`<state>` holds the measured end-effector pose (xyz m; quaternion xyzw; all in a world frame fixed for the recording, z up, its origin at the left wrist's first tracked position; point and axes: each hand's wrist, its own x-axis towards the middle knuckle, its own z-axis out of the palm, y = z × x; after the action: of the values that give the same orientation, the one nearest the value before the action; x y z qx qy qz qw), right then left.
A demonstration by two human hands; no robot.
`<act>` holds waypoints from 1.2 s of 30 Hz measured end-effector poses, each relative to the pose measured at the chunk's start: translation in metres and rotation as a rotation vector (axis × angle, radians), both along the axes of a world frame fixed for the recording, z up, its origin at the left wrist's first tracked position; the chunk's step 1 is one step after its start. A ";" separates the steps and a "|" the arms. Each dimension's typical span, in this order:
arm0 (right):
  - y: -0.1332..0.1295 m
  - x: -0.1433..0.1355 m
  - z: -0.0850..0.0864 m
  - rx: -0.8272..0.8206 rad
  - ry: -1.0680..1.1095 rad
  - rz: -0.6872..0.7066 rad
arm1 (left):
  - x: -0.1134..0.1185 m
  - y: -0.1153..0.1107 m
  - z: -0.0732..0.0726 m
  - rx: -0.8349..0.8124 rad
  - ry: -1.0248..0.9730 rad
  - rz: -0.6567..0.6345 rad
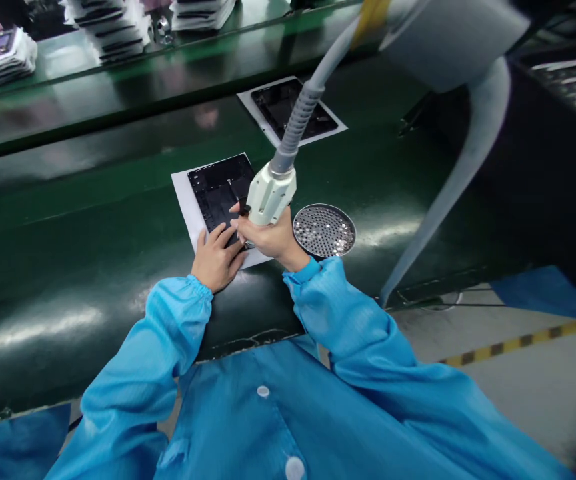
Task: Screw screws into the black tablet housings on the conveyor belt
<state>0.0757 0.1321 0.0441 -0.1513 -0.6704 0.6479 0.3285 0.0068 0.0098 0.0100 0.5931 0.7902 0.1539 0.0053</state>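
My right hand (274, 235) is wrapped round a white powered screwdriver (271, 193), which hangs from a ribbed grey hose (298, 120). Its lower end is at the near right part of an opened black tablet (213, 193), but my fingers hide the tip. The tablet lies on a white sheet (184, 193). My left hand (217, 260) rests on the tablet's near edge, fingers spread, holding nothing. Just right of my right wrist sits a round metal dish (324, 230) with many holes and small shiny pieces, too small to make out.
A second opened tablet (288, 107) on white sheeting lies farther back. Stacks of dark panels between white sheets (108, 30) stand on the raised ledge (183, 57) at the back. A large grey lamp-like fixture (453, 40) and hanging grey strap (468, 173) occupy the right.
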 end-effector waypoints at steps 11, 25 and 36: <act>0.004 -0.007 0.005 -0.030 -0.002 -0.017 | -0.003 0.008 -0.005 0.019 0.003 0.002; 0.004 -0.008 0.003 0.048 -0.031 -0.142 | -0.005 0.014 -0.010 0.016 0.016 0.005; 0.003 -0.006 0.003 0.036 -0.025 -0.186 | -0.003 0.016 -0.010 0.030 0.010 0.009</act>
<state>0.0694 0.1346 0.0475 -0.2154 -0.6690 0.6004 0.3814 0.0042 0.0256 0.0003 0.5902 0.7906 0.1629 -0.0082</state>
